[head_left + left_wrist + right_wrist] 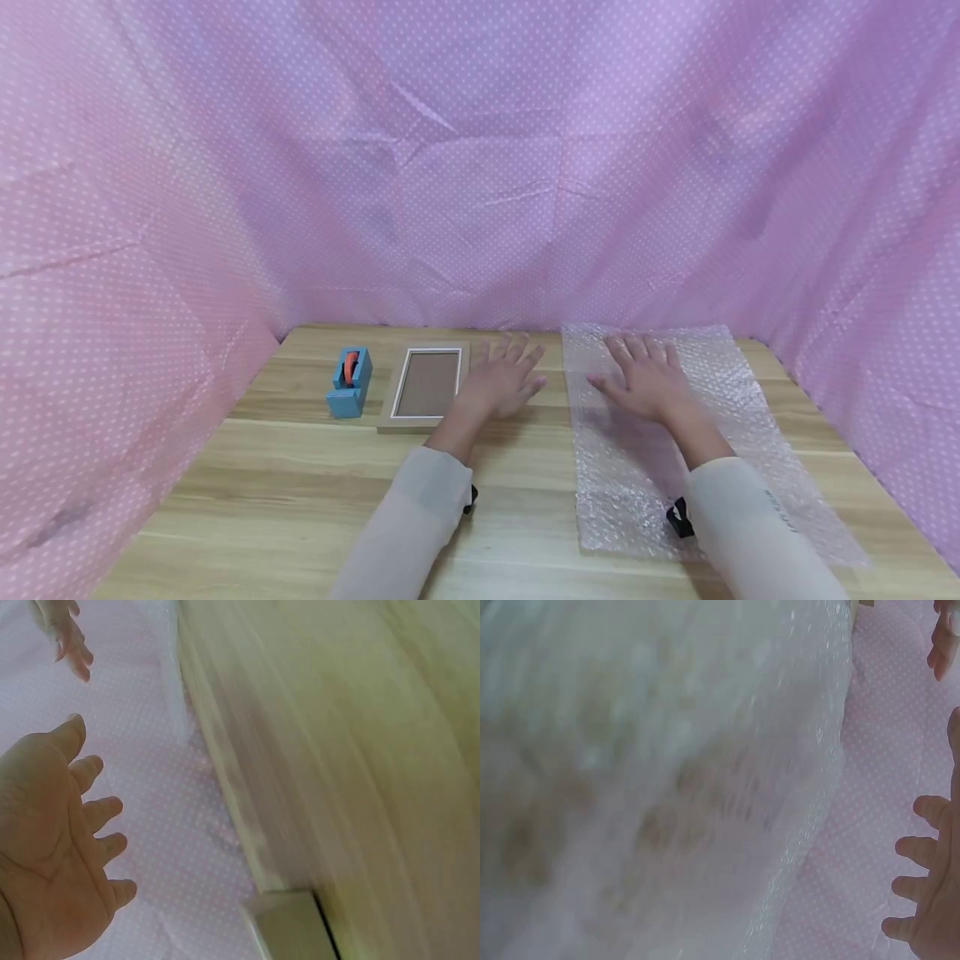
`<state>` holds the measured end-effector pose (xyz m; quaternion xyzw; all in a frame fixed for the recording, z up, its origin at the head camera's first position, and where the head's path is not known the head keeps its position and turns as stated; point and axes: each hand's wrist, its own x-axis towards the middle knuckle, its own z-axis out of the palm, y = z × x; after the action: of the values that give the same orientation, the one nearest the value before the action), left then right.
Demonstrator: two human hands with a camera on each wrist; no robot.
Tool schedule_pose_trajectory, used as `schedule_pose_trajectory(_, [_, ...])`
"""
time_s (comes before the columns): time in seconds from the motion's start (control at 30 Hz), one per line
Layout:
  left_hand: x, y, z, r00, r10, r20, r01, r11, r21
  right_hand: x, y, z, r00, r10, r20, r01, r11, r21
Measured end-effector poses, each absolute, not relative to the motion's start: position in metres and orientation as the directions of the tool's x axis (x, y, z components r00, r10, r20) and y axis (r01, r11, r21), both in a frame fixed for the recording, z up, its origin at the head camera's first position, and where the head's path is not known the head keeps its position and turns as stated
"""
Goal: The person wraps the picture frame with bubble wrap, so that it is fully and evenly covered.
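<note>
My left hand (501, 382) is spread with its fingers pointing away from me, overlapping the right edge of a picture frame (390, 414) in the head view. Nothing is in it; the left wrist view shows its bare palm. My right hand (647, 379), also spread and holding nothing, hovers over a sheet of bubble wrap (626, 512), with its shadow falling on the sheet. The picture frame has a light wooden border, a white inner edge and a brown middle. Left of it stands a blue tape dispenser (349, 398) with an orange roll.
All of this lies on a light wooden table (262, 492). Pink cloth (480, 167) with white dots hangs behind the table and along both sides. The bubble wrap spreads over the table's right part, reaching its back edge.
</note>
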<state>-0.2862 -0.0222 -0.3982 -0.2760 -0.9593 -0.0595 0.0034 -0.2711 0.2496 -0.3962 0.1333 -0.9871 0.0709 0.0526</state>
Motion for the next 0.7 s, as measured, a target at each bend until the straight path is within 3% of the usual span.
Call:
schedule_pose_trajectory(0.33, [-0.289,0.005,-0.409,-0.807,0.591,-0.012,0.585,0.801,0.122,-0.268,0.286,-0.395,-0.968,-0.225,0.112,-0.239,0.961,-0.14])
schedule_pose_trajectory(0.7, [-0.279,0.035,-0.414,-0.726,0.684,-0.075,0.685,0.728,0.014,-0.263,0.341,-0.394,-0.983,-0.178,0.055,-0.184,0.973,-0.138])
